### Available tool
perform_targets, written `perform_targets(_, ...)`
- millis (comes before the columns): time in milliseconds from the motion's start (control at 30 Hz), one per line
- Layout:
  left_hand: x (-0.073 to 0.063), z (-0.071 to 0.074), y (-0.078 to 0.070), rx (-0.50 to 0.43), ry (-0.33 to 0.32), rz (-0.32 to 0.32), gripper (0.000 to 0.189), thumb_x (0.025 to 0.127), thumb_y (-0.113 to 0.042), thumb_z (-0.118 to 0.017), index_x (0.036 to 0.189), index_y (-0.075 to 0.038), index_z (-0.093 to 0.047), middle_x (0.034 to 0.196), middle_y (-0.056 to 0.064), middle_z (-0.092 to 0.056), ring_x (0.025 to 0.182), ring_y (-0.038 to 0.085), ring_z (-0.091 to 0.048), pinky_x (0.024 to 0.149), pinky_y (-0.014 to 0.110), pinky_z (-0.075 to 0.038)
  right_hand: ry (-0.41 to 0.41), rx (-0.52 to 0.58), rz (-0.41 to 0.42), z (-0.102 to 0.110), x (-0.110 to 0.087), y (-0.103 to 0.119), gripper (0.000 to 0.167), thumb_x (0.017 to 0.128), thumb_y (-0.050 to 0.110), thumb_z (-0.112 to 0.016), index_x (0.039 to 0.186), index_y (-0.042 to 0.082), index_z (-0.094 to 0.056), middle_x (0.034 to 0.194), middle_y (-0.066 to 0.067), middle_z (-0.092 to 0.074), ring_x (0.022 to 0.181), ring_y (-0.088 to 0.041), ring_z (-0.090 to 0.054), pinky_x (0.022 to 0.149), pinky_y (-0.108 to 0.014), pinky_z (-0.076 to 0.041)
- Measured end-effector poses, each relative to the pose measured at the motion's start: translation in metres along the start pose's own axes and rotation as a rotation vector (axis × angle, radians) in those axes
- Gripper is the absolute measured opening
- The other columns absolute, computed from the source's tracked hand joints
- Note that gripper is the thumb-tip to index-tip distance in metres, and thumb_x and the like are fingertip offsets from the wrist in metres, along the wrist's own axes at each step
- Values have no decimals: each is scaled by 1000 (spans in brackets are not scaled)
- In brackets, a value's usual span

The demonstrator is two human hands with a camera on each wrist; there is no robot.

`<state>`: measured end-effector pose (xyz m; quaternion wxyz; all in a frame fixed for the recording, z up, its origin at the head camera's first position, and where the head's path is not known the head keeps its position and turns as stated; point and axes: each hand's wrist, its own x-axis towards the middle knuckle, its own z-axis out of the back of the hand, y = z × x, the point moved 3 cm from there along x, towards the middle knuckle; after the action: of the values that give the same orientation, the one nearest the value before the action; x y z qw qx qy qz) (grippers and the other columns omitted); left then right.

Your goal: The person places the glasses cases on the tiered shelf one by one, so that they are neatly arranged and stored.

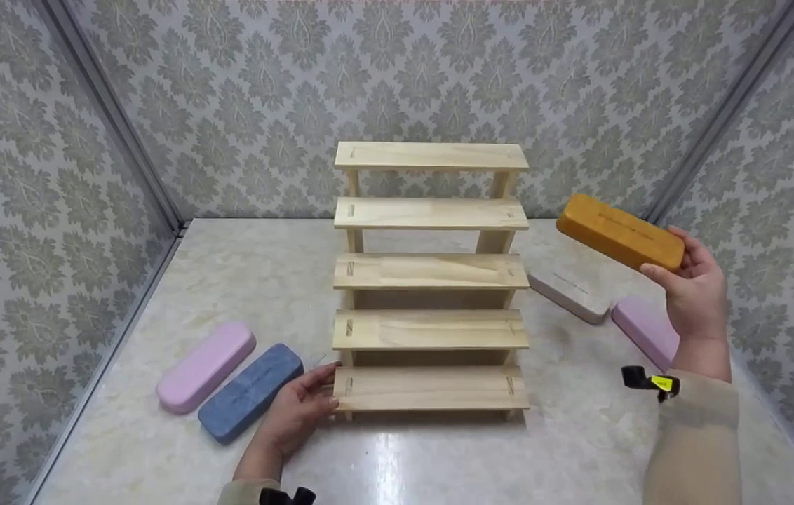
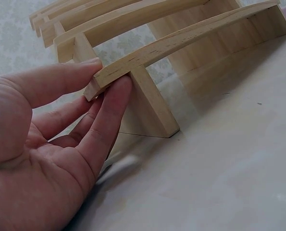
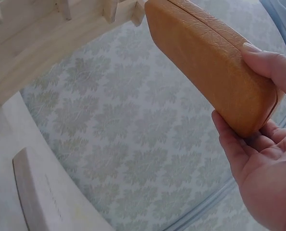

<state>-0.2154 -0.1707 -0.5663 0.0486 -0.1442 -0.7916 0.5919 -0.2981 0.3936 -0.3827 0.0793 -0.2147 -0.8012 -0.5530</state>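
A wooden stepped rack (image 1: 432, 271) with several plank shelves stands mid-table, its shelves bare. My left hand (image 1: 297, 410) pinches the left end of its lowest shelf (image 2: 128, 62), thumb on one face and fingers under the other. Up at the right, my right hand (image 1: 698, 291) grips an orange glasses case (image 1: 620, 231) by its near end, holding it in the air. The right wrist view shows the thumb on one side of the orange case (image 3: 210, 67) and fingers beneath it. Below it on the table lie a white case (image 1: 569, 294) and a pink case (image 1: 646, 330).
Left of the rack, a second pink case (image 1: 206, 366) and a blue case (image 1: 251, 393) lie side by side, the blue one close to my left hand. Patterned walls (image 1: 383, 84) enclose the pale table (image 1: 264, 280) at the back and both sides.
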Motion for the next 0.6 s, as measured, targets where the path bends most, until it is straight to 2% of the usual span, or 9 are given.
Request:
perform_targets(433, 1, -1, 1, 2, -15, 11, 76, 87, 11, -66, 153, 14, -31, 128, 7, -59, 113, 15, -65, 95, 25, -58, 122, 26, 8, -46, 49, 11, 56, 85, -21, -66, 136, 2, -57, 122, -10, -62, 111, -19, -62, 89, -21, -60)
perform_targets(600, 0, 0, 0, 6, -12, 14, 76, 87, 10, -66, 154, 13, -31, 130, 11, -57, 114, 17, -66, 97, 27, -58, 174, 15, 1, -67, 67, 13, 59, 85, -18, -69, 139, -1, -53, 124, -10, -62, 114, -20, -61, 90, -21, -60)
